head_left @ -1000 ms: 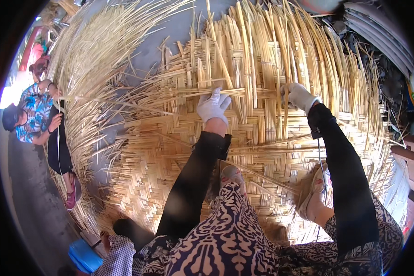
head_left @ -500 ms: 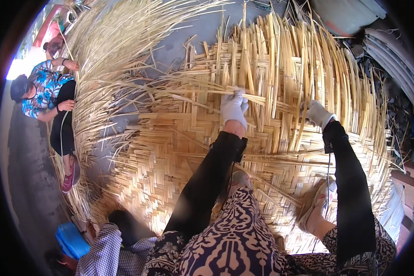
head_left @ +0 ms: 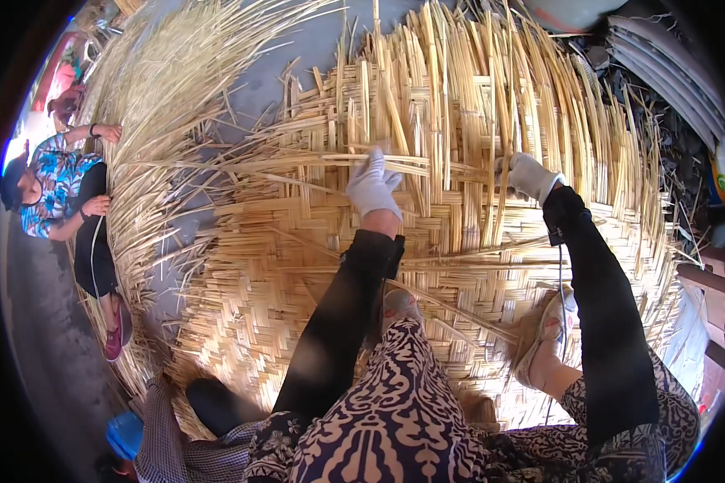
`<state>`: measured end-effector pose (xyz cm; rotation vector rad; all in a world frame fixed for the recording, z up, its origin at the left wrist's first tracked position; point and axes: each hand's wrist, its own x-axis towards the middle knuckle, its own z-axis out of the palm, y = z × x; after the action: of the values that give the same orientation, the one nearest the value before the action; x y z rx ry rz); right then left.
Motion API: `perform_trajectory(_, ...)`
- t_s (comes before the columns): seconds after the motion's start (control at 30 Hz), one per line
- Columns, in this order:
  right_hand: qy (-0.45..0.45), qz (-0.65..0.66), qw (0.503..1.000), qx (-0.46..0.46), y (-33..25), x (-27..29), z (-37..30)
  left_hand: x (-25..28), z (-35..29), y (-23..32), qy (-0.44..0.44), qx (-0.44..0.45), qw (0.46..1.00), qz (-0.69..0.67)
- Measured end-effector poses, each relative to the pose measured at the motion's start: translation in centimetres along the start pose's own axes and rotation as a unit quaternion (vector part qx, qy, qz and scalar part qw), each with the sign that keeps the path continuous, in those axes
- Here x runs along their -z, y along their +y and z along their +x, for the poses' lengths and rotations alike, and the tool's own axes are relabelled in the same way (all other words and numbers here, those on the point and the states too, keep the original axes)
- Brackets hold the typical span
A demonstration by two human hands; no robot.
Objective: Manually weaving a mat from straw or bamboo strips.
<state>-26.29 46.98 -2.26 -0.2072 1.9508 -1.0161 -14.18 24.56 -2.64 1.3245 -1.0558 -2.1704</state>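
Observation:
A large woven mat [head_left: 298, 298] of flat, straw-coloured reed strips lies under me, its far edge still loose upright strips. My left hand [head_left: 372, 189], in a white glove, lies against a bundle of crosswise reed strips [head_left: 298, 163]. Its fingers stretch forward with the thumb apart, and the fingertips are slightly blurred. To the right, my right hand [head_left: 532, 177], also gloved, is curled closed around upright reed strips [head_left: 503, 121] standing up from the weave; its fingertips are partly hidden.
A co-worker [head_left: 64, 181] in a blue floral shirt sits at left beside a heap of loose reeds [head_left: 169, 88]. Another person in a checked sleeve [head_left: 165, 427] is at lower left. Stacked grey curved sheets [head_left: 660, 72] and a brown wooden frame [head_left: 713, 298] stand at right. My feet rest on the mat.
The view has shifted slightly. My left hand has loosened, its fingers now stretched with the thumb apart, over the crosswise strips. My right hand stays closed at the upright strips.

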Motion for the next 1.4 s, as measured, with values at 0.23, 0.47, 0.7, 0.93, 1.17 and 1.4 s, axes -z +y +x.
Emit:
perform_trajectory(0.23, -0.017, 0.017, 0.999, -0.025, 1.6, -0.1, 0.8, 0.1, -0.8, 0.0, -0.083, -0.054, 0.988, -0.116)
perform_trajectory(0.47, 0.0, -0.082, 0.996, -0.023, -0.2, 0.2, -1.2, 0.4, -2.1, 0.6, 0.004, -0.138, 0.99, 0.016)
perform_trajectory(0.7, -0.03, -0.195, 0.98, -0.014, -0.3, -0.6, -3.2, 2.6, -1.7, -0.7, 0.067, -0.112, 0.975, 0.182)
perform_trajectory(0.93, 0.257, -0.226, 0.917, 0.205, -6.0, -1.7, -3.2, 2.6, -2.5, 0.4, 0.0, -0.113, 0.987, 0.111)
perform_trajectory(1.17, 0.079, -0.085, 0.978, 0.174, -8.8, -9.0, 3.9, 2.0, -3.0, -0.4, -0.042, -0.116, 0.987, 0.099)
perform_trajectory(1.4, -0.029, -0.027, 0.99, 0.135, -8.8, -10.0, 5.4, 3.0, -2.7, 0.1, -0.07, -0.124, 0.985, 0.101)
